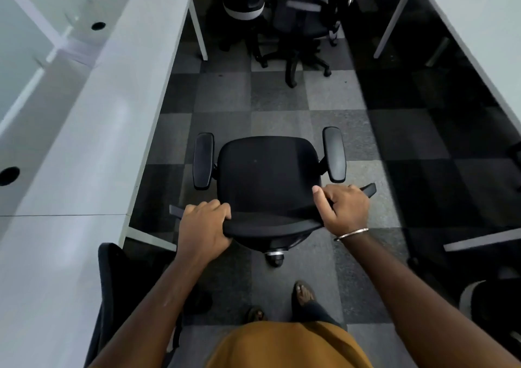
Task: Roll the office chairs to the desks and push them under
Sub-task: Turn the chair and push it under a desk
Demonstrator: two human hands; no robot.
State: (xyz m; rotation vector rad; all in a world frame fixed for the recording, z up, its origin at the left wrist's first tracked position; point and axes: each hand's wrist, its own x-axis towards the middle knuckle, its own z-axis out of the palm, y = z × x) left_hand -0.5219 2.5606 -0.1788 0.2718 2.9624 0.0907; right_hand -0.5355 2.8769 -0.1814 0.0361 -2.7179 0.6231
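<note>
Gripping office chair (267,176) backrest top, fingers clamped: left hand (204,228) at 9 o'clock, right hand (342,207) at 3; white table (93,131) beside.

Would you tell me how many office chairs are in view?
At least 5: the gripped chair mid-aisle, two clustered ahead, one tucked lower left, one lower right. More may be hidden.

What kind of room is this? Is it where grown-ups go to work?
Most likely an office. Long white desks line both sides of an aisle, rolling office chairs cluster at the far end, and the floor is grey checkered carpet tiles.
</note>
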